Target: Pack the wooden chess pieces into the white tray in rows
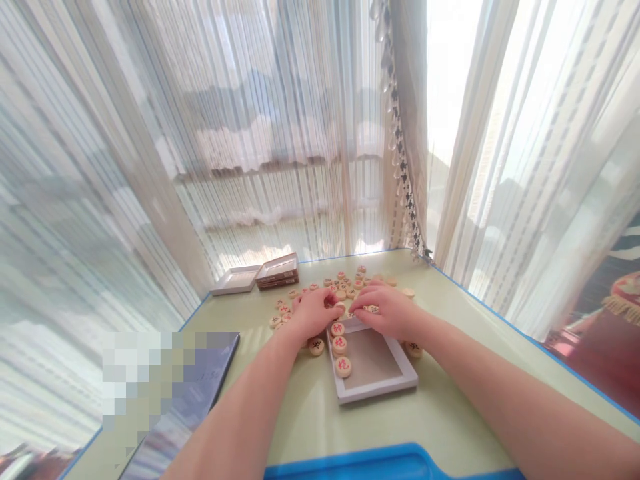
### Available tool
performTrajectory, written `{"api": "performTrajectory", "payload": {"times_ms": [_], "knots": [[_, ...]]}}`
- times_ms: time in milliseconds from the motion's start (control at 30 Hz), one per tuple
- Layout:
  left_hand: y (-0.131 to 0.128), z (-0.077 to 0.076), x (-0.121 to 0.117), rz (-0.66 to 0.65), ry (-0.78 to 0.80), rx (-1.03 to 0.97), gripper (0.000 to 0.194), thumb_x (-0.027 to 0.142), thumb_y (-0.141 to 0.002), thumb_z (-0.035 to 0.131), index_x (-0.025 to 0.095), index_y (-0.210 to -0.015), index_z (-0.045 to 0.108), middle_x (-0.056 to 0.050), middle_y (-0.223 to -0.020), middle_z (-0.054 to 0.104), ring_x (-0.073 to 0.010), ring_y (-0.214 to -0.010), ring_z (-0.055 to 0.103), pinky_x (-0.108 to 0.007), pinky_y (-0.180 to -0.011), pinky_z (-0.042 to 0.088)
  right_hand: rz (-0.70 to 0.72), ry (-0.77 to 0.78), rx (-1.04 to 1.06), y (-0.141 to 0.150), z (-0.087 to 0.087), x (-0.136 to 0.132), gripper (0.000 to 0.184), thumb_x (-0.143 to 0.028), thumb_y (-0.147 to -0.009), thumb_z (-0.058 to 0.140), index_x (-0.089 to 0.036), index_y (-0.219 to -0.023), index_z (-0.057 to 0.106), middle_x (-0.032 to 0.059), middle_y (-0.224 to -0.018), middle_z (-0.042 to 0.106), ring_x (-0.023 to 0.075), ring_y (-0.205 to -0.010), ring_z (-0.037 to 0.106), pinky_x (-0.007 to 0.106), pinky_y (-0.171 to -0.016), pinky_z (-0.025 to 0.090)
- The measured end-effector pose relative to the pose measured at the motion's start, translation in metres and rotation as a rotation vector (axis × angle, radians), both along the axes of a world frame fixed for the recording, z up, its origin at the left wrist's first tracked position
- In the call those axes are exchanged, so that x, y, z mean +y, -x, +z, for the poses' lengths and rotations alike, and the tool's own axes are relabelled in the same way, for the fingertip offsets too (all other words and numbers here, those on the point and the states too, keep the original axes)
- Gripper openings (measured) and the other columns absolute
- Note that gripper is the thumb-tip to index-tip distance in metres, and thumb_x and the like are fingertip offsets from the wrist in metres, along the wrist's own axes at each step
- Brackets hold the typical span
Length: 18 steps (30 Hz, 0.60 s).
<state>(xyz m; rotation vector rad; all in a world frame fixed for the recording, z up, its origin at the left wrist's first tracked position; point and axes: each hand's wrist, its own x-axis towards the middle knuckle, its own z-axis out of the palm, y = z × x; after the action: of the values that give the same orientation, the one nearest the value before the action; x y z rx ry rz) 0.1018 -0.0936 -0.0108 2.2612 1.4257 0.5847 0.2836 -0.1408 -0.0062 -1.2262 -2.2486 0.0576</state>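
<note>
A shallow white box tray (409, 383) lies on the table, with a column of round wooden Chinese chess pieces with red characters, such as a chess piece (343, 367), along its left side. My left hand (314, 312) is at the tray's far left corner, fingers curled and closed around a pale chess piece (339, 309). My right hand (383, 308) hangs over the tray's far edge, fingers bent down and drawn together among the pieces; what they hold is hidden. A black-lettered chess piece (317, 347) lies left of the tray, and another chess piece (413, 349) lies to its right.
Many loose pieces (345, 283) are scattered beyond my hands. Another open box tray (237, 280) and stacked box parts (278, 270) stand at the back left. A dark glossy panel (213, 373) lies left, a blue plastic edge (350, 465) in front. Curtains (280, 133) hang behind the table.
</note>
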Motion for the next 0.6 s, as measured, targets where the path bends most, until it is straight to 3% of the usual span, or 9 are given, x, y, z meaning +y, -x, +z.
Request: {"api": "performTrajectory", "payload": {"times_ms": [200,333,467,600], "knots": [[0.0,-0.002,-0.001,-0.041,-0.014,-0.097,0.017,0.028,-0.069,0.058,0.021,-0.082,0.068,0.0,-0.086,0.068,-0.017,-0.086,0.059,-0.028,-0.08,0.044,-0.093,-0.012,0.035,-0.008,-0.009,0.006,0.024,-0.02,-0.078,0.048,-0.022,-0.082,0.072,0.0025,-0.076,0.069,0.0194,-0.081,0.054,0.031,-0.076,0.042],[0.007,-0.003,0.003,0.011,0.002,-0.087,0.024,0.015,-0.072,0.05,0.021,-0.083,0.071,-0.001,-0.089,0.069,-0.0153,-0.081,0.061,-0.025,-0.076,0.046,-0.187,0.011,0.111,-0.018,-0.011,0.009,0.025,-0.021,-0.078,0.047,-0.022,-0.079,0.072,0.0019,-0.074,0.069,0.0194,-0.08,0.054,0.031,-0.074,0.043],[0.022,-0.002,0.008,0.124,-0.147,-0.091,0.032,0.011,-0.077,0.042,0.021,-0.091,0.07,-0.001,-0.096,0.069,-0.0151,-0.089,0.061,-0.025,-0.084,0.045,-0.224,0.02,0.124,-0.024,-0.012,0.011,0.026,-0.023,-0.079,0.046,-0.022,-0.082,0.071,0.0028,-0.073,0.068,0.0201,-0.08,0.055,0.032,-0.075,0.043],[0.038,0.002,0.009,0.146,-0.315,0.136,0.039,0.005,-0.075,0.043,0.025,-0.094,0.069,-0.001,-0.107,0.066,-0.0185,-0.107,0.055,-0.032,-0.099,0.035,-0.26,0.003,0.092,-0.03,-0.018,0.017,0.027,-0.026,-0.08,0.046,-0.021,-0.09,0.071,0.0054,-0.089,0.067,0.0225,-0.089,0.055,0.037,-0.083,0.042]]}}
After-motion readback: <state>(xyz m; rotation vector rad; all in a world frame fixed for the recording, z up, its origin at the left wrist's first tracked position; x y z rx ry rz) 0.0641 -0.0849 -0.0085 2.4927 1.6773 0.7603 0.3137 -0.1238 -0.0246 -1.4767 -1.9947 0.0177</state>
